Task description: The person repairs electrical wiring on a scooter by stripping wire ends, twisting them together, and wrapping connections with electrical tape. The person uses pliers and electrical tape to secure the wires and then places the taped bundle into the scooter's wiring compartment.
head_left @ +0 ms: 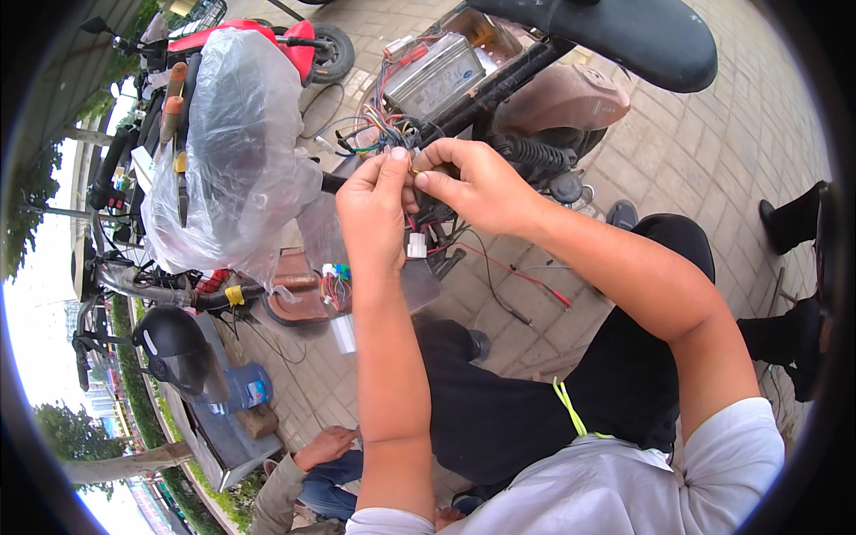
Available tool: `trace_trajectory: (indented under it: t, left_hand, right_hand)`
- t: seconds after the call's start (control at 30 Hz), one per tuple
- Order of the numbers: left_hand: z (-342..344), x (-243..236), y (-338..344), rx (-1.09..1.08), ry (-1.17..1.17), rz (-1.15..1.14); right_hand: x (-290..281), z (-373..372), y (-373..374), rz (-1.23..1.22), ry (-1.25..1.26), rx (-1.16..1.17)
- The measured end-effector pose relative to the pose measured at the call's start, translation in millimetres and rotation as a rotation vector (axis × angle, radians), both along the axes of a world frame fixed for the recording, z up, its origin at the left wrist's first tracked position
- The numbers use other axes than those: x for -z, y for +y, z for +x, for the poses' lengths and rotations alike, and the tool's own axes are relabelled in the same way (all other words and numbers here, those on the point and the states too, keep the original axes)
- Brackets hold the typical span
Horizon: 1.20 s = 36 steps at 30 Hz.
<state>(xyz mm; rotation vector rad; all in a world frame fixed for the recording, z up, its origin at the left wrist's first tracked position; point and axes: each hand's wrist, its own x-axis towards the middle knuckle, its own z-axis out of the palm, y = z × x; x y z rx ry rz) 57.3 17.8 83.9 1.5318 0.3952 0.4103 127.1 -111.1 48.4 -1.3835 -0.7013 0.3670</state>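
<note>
My left hand [376, 209] is closed, thumb against fingers, on the wires in front of the scooter frame. Close beside it, my right hand [481, 187] pinches a thin yellow wire [416, 171] between thumb and forefinger. The fingertips nearly meet and hide most of the wire ends. A bundle of coloured wires [385, 127] fans out just beyond my fingers. It leads toward a silver finned controller box [435, 78] on the frame. A white plug connector [416, 245] hangs below my hands.
Red and black probe leads [557, 297] lie on the paving. A clear plastic cover [241, 134] wraps the scooter's front at left. The raised black seat [624, 40] is upper right. A black helmet [174, 348] and blue water jug [245, 388] stand lower left, near another person's hand [328, 446].
</note>
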Motion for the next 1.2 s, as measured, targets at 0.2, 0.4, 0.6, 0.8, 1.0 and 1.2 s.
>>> trace_trajectory:
  t: [0.2, 0.4, 0.6, 0.8, 1.0, 1.2]
  left_hand:
    - [-1.0, -0.8, 5.2, 0.040, -0.044, -0.142]
    - [6.9, 8.6, -9.3, -0.195, -0.047, 0.579]
    - [10.9, 4.6, 3.2, -0.094, -0.022, 0.182]
    - [3.1, 7.5, 8.0, 0.016, -0.099, -0.236]
    - [1.1, 14.8, 8.5, 0.066, -0.171, -0.360]
    - [-3.3, 22.1, 11.7, 0.167, -0.191, -0.330]
  right_hand:
    - [-3.4, -4.6, 4.8, -0.030, 0.025, -0.100]
    - [5.2, -7.8, 7.1, -0.045, -0.444, 0.137]
    - [6.3, 1.7, 4.3, -0.025, -0.305, 0.152]
    - [-3.4, 7.8, 7.7, -0.070, 0.165, -0.030]
    - [-4.7, 6.8, 17.1, 0.041, 0.321, -0.040]
    - [-14.0, 11.7, 17.1, -0.003, 0.543, -0.076]
